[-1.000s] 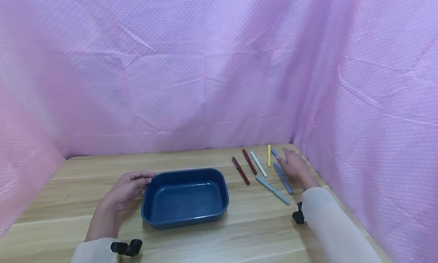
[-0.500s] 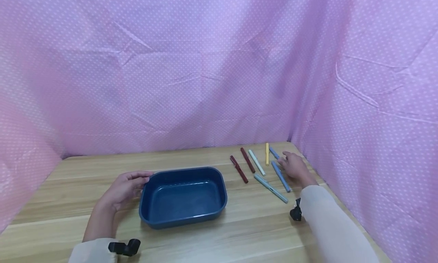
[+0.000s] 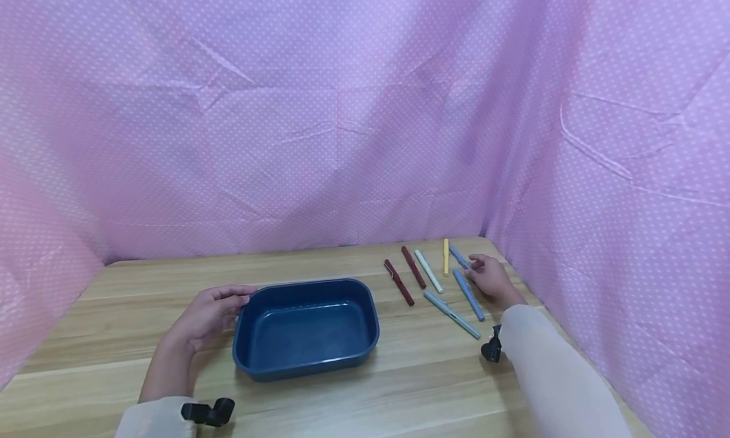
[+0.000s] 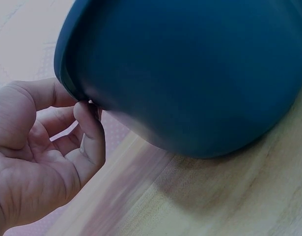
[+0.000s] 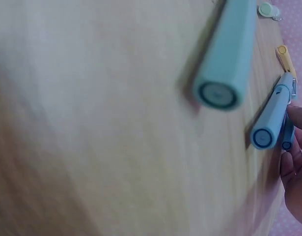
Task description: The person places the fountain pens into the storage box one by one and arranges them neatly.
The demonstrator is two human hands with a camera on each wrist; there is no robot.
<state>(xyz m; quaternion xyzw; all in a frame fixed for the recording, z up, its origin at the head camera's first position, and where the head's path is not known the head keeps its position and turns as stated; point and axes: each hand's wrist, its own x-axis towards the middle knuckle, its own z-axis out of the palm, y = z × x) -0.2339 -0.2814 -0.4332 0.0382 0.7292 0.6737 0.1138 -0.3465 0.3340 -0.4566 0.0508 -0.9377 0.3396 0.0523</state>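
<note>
At the left corner of a dark blue rectangular basin [image 3: 308, 364], my left hand [image 3: 208, 315] pinches the rim; thumb and fingertips meet at the edge in the left wrist view. The basin has nothing in it. Over on the right, my right hand [image 3: 492, 279] is at the near end of the farther blue pen [image 3: 459, 256]. The right wrist view has this blue pen's end [image 5: 288, 132] between thumb and fingers. Just left of that hand lies another blue pen [image 3: 469, 295], its clip facing up.
A yellow pen [image 3: 446, 258], a mint pen [image 3: 429, 271] and a grey-green pen [image 3: 452, 314] lie near the right hand. Two dark red pens, one nearer [image 3: 399, 283], lie between them and the basin. Pink dotted cloth [image 3: 342, 140] hangs behind the wooden table [image 3: 365, 412].
My right hand has drawn slightly back and down, its spread fingers closing at the blue pen's near end. The left hand and basin stay in place.
</note>
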